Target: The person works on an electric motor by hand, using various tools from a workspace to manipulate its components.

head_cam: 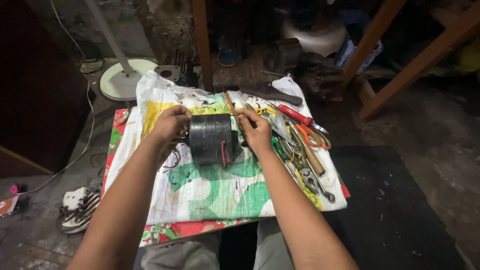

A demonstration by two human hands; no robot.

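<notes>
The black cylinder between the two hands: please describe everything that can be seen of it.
The black cylinder is a dark, dull drum, metal by its look, lying on its side on a white, green and yellow woven sack. Thin red and dark wires come out of its lower front. The left hand holds its left end and the right hand its right end. Its end faces are hidden by the hands.

Light is dim overall and falls from above onto the middle of the low table, where the white woven sack over it shows brightest. Beyond the table's far edge and past its left and right edges the floor sinks into deep shadow. The wide lens bends the frame's edges, and the far background is soft and grainy.
</notes>
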